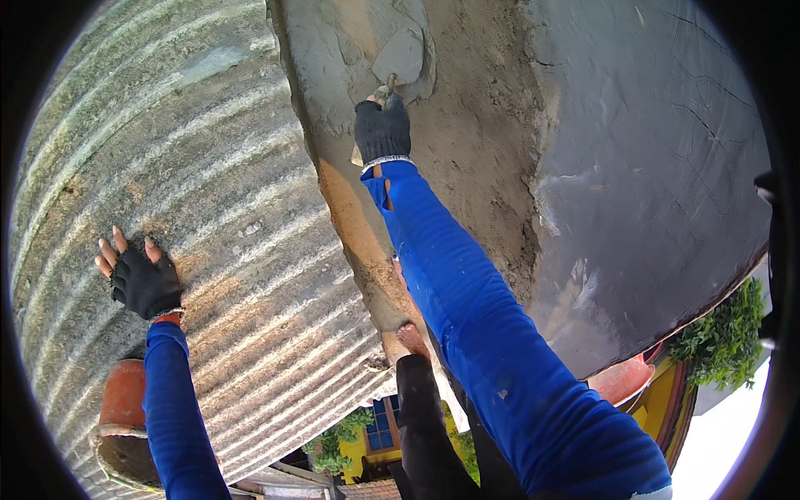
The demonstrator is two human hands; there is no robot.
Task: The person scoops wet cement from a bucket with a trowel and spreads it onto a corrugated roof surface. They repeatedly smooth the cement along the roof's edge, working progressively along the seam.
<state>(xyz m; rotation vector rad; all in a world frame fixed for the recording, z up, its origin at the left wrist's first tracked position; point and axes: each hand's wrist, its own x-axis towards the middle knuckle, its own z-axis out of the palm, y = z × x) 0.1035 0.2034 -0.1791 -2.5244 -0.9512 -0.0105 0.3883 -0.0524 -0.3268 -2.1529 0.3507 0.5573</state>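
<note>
My left hand (144, 275), in a dark fingerless glove, rests with fingers spread on the corrugated roof sheet (208, 192). My right hand (382, 125), also gloved, is closed on the handle of a trowel (397, 57), whose grey blade is against wet grey mortar (325, 67) at the top of a rough strip (479, 150) beside the sheet's edge. Smooth grey plaster (633, 167) covers the surface to the right of that strip.
An orange bucket (123, 392) lies on the sheet at lower left. My bare foot (411, 337) is on the narrow ledge. Below the edges show plants (717, 333), a yellow building with a blue window (381, 429), and a reddish object (617, 379) at lower right.
</note>
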